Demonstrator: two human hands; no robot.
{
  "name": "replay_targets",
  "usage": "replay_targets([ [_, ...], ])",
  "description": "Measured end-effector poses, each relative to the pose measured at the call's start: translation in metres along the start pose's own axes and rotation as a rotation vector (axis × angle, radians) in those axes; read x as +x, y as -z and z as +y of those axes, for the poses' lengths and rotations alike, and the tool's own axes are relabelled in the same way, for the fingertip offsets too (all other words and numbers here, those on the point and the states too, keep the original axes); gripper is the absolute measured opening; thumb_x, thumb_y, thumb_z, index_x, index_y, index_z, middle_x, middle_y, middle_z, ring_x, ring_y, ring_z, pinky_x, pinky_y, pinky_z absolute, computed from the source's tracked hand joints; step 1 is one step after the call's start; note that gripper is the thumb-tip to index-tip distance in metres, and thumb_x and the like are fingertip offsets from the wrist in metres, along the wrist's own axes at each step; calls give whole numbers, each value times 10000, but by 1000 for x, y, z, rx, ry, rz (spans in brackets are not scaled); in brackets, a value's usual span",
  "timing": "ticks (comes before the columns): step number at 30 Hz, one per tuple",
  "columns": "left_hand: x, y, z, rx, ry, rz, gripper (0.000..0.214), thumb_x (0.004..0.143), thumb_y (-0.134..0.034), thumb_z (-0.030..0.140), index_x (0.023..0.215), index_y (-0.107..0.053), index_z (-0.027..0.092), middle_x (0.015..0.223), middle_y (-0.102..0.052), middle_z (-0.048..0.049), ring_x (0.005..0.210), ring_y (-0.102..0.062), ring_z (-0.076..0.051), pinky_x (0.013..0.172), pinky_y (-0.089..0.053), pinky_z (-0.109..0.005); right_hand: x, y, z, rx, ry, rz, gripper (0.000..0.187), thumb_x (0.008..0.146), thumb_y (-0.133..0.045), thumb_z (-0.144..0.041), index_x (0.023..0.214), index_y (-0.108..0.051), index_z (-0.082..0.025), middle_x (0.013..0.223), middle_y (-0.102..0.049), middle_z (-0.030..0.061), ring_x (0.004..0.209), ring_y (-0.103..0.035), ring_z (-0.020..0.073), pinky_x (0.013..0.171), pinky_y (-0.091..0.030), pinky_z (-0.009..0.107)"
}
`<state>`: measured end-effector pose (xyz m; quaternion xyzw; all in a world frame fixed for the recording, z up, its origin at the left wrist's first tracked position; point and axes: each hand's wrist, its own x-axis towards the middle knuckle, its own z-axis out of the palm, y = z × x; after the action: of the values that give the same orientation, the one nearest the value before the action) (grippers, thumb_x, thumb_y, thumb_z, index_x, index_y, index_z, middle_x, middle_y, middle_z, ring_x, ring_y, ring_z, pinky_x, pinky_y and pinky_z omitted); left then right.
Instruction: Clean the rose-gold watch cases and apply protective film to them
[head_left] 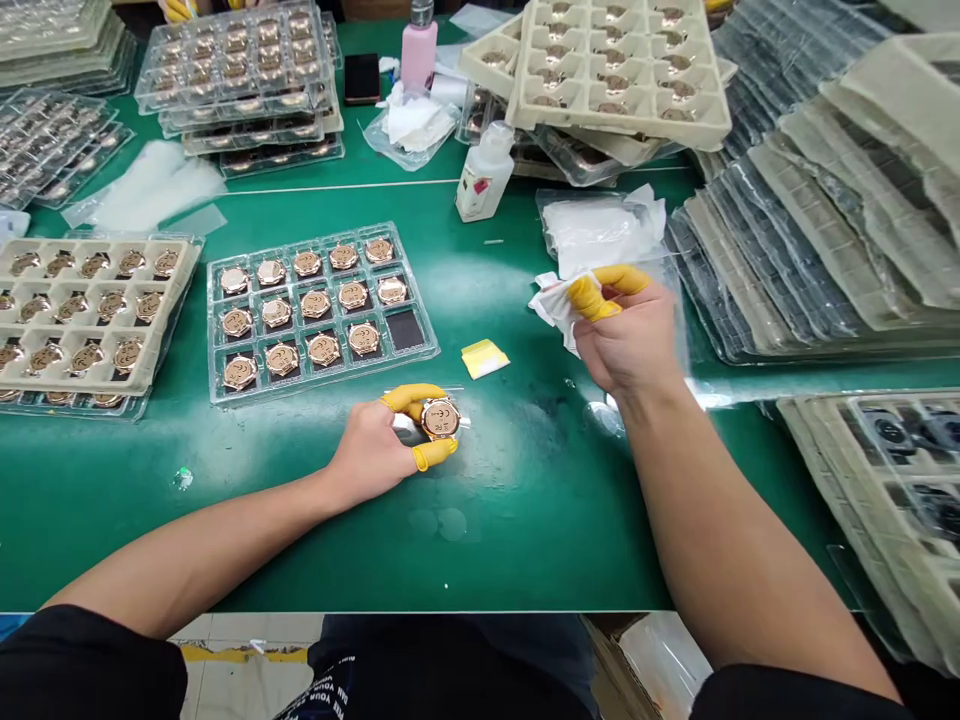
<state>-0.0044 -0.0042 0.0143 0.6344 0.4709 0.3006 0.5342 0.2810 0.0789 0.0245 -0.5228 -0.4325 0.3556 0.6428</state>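
My left hand (386, 445), with yellow finger cots on its fingertips, grips a round rose-gold watch case (441, 418) by its edges, its marked back facing up. My right hand (626, 325), also in yellow finger cots, pinches a crumpled white wipe (555, 303) above the table. Beyond my left hand lies a clear tray (322, 385) of similar watch cases in rows; its front-right pocket shows only a dark pad (405, 330). A small yellow-and-white piece (484, 358) lies on the table between my hands.
A white plastic bottle (484, 175) and a pack of white wipes (600, 228) stand behind. Stacked trays surround the green table (525, 540): a beige tray (90, 385) left, tall tray stacks (810, 230) right. A pink bottle (418, 50) stands farther back. Another person's yellow-tipped fingers (180, 10) show at top left.
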Motion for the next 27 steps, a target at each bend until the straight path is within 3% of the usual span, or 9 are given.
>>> replay_targets([
  [4,0,0,1,20,-19,10,469,752,-876,323,1204,-776,248,1045,-840,-21,959,-791,-202,858,-638,-320,18,-5,11,-38,0,12,639,466,-982,-703,824,-644,-295,804,-635,27,843,-599,236,795,-483,428],
  [7,0,0,5,-2,-5,11,457,745,-867,316,1186,-782,238,1008,-841,-9,896,-789,-178,829,-640,-291,47,-14,2,-104,60,23,521,589,-962,-594,854,-661,-261,881,-642,54,892,-565,231,882,-469,451],
  [11,0,-1,7,-8,-2,1,468,739,-859,310,1194,-783,232,1004,-843,0,871,-785,-163,854,-644,-283,104,-39,-29,-849,461,11,172,868,-739,-247,778,-594,-234,1033,-642,113,1061,-472,261,1002,-368,483],
  [13,1,-1,7,3,-2,2,474,740,-857,312,1201,-782,233,1024,-843,-2,895,-787,-170,874,-645,-294,132,-57,-42,-1110,527,-39,216,904,-646,-145,758,-525,-249,1145,-641,139,1137,-416,273,995,-341,482],
  [15,0,-1,7,16,-7,3,458,741,-856,310,1187,-786,233,1026,-842,-2,901,-784,-176,880,-643,-305,155,-77,-49,-1236,495,-136,364,880,-644,-78,685,-401,-265,1191,-646,148,1152,-385,268,982,-327,482],
  [19,-1,-1,8,11,-14,-10,432,751,-849,308,1171,-786,230,978,-835,2,871,-770,-176,821,-634,-301,179,-99,-44,-1321,469,-273,591,754,-665,107,590,-215,-239,1214,-707,150,1201,-416,245,1024,-295,517],
  [21,-1,-1,8,-8,-10,-21,440,755,-842,302,1185,-781,228,950,-830,8,835,-760,-166,786,-629,-290,183,-98,-39,-1268,461,-285,538,750,-650,124,527,-293,-210,1278,-726,141,1287,-438,252,1043,-290,525],
  [24,0,-1,10,-20,2,-39,449,749,-838,280,1190,-776,230,899,-816,26,763,-738,-145,765,-628,-282,184,-92,-34,-1183,432,-317,431,817,-606,-13,453,-404,-126,1358,-725,95,1398,-413,277,1036,-291,498],
  [27,0,0,12,-30,17,-41,454,740,-839,262,1189,-774,235,872,-804,38,697,-712,-130,733,-627,-276,184,-91,-35,-1146,420,-322,334,814,-587,-34,496,-490,-63,1359,-729,78,1417,-414,252,1027,-309,459],
])
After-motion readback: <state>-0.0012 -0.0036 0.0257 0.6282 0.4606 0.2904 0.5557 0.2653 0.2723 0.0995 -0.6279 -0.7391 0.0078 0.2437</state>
